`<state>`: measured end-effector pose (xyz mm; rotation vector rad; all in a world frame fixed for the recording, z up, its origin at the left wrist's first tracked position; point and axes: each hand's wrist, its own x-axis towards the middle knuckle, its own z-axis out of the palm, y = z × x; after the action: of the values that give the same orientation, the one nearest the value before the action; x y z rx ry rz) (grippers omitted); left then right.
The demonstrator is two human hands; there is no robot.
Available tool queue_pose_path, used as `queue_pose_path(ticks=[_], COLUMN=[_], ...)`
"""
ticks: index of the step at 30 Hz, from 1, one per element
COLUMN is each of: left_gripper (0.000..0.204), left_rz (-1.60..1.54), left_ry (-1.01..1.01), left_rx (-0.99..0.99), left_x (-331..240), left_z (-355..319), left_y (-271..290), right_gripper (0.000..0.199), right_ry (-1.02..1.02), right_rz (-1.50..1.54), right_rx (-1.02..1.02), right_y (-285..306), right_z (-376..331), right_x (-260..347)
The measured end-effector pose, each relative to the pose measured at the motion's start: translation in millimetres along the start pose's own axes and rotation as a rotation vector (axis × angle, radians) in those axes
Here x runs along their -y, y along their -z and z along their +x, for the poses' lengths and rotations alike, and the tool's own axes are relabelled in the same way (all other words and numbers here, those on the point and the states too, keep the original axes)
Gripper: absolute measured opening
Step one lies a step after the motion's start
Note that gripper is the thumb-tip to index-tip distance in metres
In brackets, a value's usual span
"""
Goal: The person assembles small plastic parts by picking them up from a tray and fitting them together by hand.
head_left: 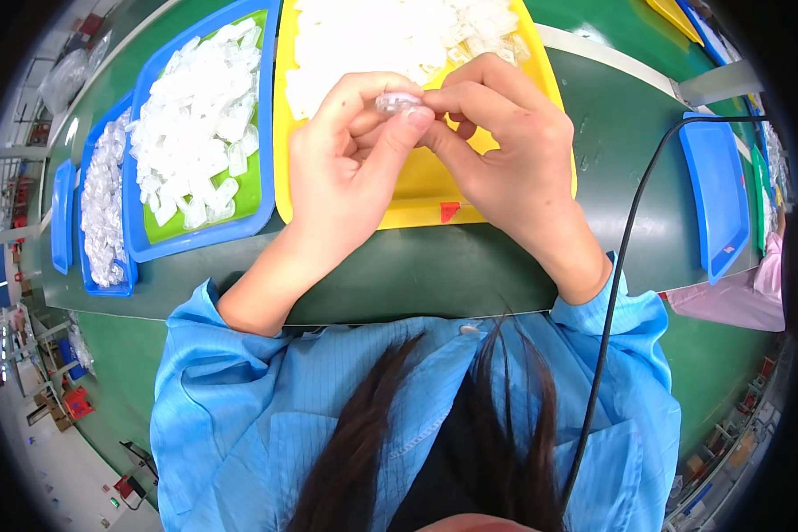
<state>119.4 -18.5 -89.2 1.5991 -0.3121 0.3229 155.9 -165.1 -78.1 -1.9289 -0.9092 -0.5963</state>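
Note:
Between the thumb and fingers of my left hand is a small clear plastic piece, rounded at its end. The fingertips of my right hand pinch together at the right end of that piece; what they grip there is mostly hidden. Both hands are over a yellow tray, which carries a pile of whitish translucent pieces toward its far side. Left of it, a blue tray with a green bottom holds many clear plastic pieces.
Farther left, a narrow blue tray is filled with clear bagged pieces. A blue tray lies at the right of the dark green table. A black cable hangs across the right side. A pink sleeve shows at the far right.

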Motion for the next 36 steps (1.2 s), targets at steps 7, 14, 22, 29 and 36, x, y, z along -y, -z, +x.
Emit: queue_pose_path(ticks=[7,14,22,29,36], left_gripper=[0.017,0.017,0.018,0.020,0.023], left_rz=[0.203,-0.162,-0.377,-0.369,-0.325], left_ry=[-0.193,-0.081,0.094,0.060,0.059], left_rx=[-0.027,-0.073,0.060,0.159,0.133], left_x=[4,-1,3,5,2], left_z=[-1,-5,-3,0,-2], left_y=[-3,-10,-1,3,0], right_gripper=[0.012,0.016,0.023,0.018,0.017], right_ry=[0.126,0.096,0.032,0.012,0.050], right_rz=[-0.141,-0.153,0.031,0.006,-0.035], right_rx=[-0.059,-0.171,-0.077,-0.058,-0.068], right_y=[-2,0,1,4,4], right_z=[0,2,1,3,4], right_x=[-5,2,-2,0,4])
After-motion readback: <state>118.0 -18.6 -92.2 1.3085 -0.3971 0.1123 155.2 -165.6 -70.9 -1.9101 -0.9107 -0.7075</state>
